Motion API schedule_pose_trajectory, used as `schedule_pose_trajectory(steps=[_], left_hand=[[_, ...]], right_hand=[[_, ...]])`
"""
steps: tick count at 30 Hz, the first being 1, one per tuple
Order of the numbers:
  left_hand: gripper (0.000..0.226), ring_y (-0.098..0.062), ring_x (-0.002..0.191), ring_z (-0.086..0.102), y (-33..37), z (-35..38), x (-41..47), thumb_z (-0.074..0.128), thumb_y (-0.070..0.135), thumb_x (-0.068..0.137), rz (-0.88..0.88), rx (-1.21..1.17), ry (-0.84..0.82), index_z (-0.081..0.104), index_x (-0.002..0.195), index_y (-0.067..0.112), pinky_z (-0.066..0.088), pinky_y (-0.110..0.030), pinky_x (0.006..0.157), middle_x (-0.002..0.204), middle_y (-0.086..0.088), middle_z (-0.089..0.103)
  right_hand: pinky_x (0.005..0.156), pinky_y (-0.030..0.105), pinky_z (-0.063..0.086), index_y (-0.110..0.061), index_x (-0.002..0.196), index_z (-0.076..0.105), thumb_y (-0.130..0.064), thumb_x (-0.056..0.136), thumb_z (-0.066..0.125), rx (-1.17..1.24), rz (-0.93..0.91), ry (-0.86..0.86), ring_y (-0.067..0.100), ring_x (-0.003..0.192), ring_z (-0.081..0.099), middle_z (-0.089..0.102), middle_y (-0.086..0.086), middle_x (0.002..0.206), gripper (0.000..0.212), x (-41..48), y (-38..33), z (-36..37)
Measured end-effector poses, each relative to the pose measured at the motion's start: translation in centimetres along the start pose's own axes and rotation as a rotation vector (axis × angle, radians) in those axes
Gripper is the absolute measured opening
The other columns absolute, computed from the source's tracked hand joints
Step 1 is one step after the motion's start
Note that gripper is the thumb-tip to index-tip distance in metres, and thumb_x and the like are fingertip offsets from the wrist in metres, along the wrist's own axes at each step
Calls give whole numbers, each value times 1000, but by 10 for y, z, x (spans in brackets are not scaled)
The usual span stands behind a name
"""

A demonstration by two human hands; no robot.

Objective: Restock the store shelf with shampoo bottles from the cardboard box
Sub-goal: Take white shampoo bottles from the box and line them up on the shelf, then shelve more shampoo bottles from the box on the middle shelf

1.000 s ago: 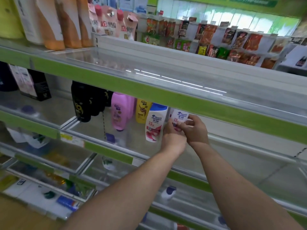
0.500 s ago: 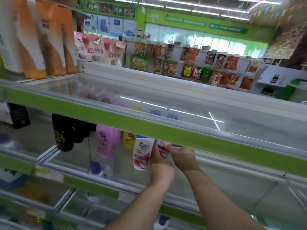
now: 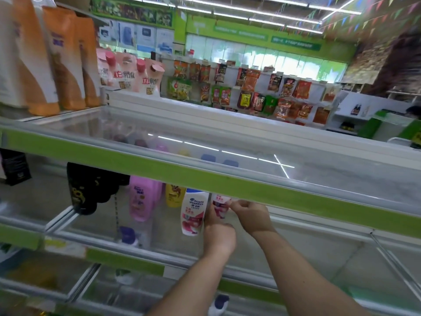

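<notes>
Where the task bottle sat: white shampoo bottle (image 3: 219, 207) upright over the glass shelf (image 3: 319, 247), top hidden by the green shelf edge (image 3: 250, 185); base contact could not be told.
Left hand (image 3: 218, 233): grip wrapped round the shampoo bottle's lower part, fingertips hidden.
Right hand (image 3: 251, 218): grip pinched the bottle's upper right side.
Neighbour: Head & Shoulders bottle (image 3: 193, 213) stood just left of it.
Same row, further left: yellow bottle (image 3: 174, 195), pink bottle (image 3: 140, 199), black bottles (image 3: 88, 192).
Top shelf: orange pouches (image 3: 66, 65), pink refill pouches (image 3: 127, 74).

Glossy plastic shampoo bottle (image 3: 218, 205), smooth reflective clear shelf (image 3: 307, 245).
</notes>
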State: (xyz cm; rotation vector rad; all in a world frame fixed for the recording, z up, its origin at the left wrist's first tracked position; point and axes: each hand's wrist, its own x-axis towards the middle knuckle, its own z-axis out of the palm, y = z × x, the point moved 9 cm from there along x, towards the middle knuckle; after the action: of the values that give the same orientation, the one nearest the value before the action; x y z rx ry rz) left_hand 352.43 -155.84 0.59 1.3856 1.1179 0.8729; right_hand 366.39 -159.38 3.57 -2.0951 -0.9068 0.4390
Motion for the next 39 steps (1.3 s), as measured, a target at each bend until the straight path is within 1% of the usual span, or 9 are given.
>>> schedule_pose_trajectory(steps=[3,5,10,15,21,25,30,34,39], left_hand=[[69,-32,130,47,-2,0,-6,45,4,91,-19,20,-20,27,153,27,46,-34,96,153,-7,38],[63,-35,125,50,-5,0,-9,49,5,91,-43,7,-26,33,150,23,49,-41,98,149,-10,42],[51,-26,97,55,-7,6,-22,58,13,90,-68,-8,-73,47,140,17,46,-32,77,135,-11,52],[46,-30,111,57,3,7,-53,61,16,88,29,110,-101,55,133,16,46,-34,93,135,-12,55],[37,-35,115,57,4,22,-124,64,23,88,120,210,-26,63,124,16,44,-39,97,129,-15,60],[32,-35,112,58,-13,34,-191,65,19,88,154,239,39,65,119,11,45,-40,95,122,-16,64],[30,-35,111,61,-61,54,-266,65,8,87,29,222,50,68,116,2,45,-36,94,119,-19,68],[22,-32,103,66,-111,66,-304,66,12,84,-60,306,-4,73,104,6,49,-35,87,105,-17,72],[19,-32,106,66,-175,69,-328,64,14,85,-154,409,-22,74,100,10,50,-36,89,107,-16,73]], right_hand=[[79,32,50,-15,87,77,-39,85,74,55,14,122,23,86,68,72,2,79,24,-12,17,-26],[77,40,53,-13,73,70,-38,82,74,58,50,151,24,76,68,67,-4,69,27,-25,39,-41],[84,34,53,-19,93,73,-38,85,74,88,190,228,24,91,69,72,0,86,21,-67,81,-87],[83,28,49,-16,100,74,-35,87,72,8,144,248,20,96,67,72,0,93,24,-114,87,-120],[78,21,42,-12,110,73,-30,89,70,16,63,201,20,104,66,73,4,108,28,-176,103,-159],[79,23,45,-15,104,75,-34,89,69,-2,21,170,20,103,67,75,3,105,25,-223,133,-192],[79,25,48,-17,95,75,-34,86,69,-1,59,109,22,99,68,75,3,99,20,-268,184,-213],[79,26,51,-17,93,76,-38,84,71,-3,119,53,24,96,69,76,5,95,24,-292,230,-200],[75,28,53,-18,76,69,-31,87,68,-2,236,-92,27,88,70,74,5,83,18,-318,303,-159]])
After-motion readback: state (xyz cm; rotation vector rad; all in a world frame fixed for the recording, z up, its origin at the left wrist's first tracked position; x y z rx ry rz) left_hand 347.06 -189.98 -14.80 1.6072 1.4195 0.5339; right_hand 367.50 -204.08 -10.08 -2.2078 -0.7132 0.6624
